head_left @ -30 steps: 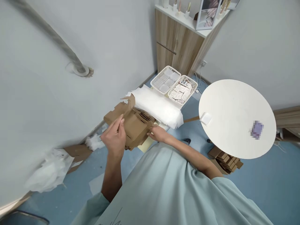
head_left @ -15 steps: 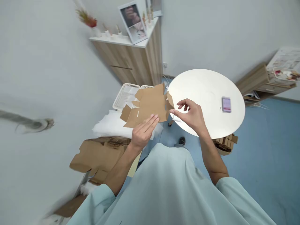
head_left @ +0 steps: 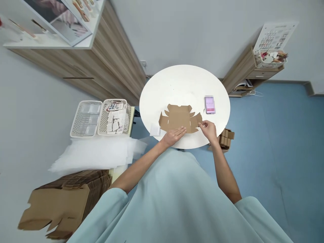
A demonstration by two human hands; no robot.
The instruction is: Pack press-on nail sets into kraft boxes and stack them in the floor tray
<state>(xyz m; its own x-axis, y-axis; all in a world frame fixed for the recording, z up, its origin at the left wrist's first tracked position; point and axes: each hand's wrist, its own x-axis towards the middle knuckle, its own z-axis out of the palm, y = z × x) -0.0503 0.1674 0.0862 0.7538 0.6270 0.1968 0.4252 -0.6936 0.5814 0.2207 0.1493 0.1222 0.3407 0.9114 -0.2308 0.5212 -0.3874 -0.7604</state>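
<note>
An unfolded brown cardboard box (head_left: 179,118) lies on the round white table (head_left: 174,81), its side flaps partly raised. My left hand (head_left: 174,136) rests flat over the cardboard's near edge, fingers stretched out together. At the right side, my right hand (head_left: 209,130) pinches the corner of a side flap between thumb and fingers. Just left of the cardboard is a small white square packet (head_left: 155,130) at the table's edge. A blurred, purple-screened device like a phone (head_left: 210,104) lies beyond my right hand.
On the left stand two white baskets (head_left: 100,118), white foam sheets (head_left: 98,153) and a stack of flat cardboard boxes (head_left: 60,202). A wooden cabinet (head_left: 111,57) is behind them. Below the table's right edge, a carton (head_left: 225,140) holds small brown boxes.
The cardboard has come from over the left-side supplies onto the table. My left hand moved right with it, and my right hand now grips its flap. The view has turned.
</note>
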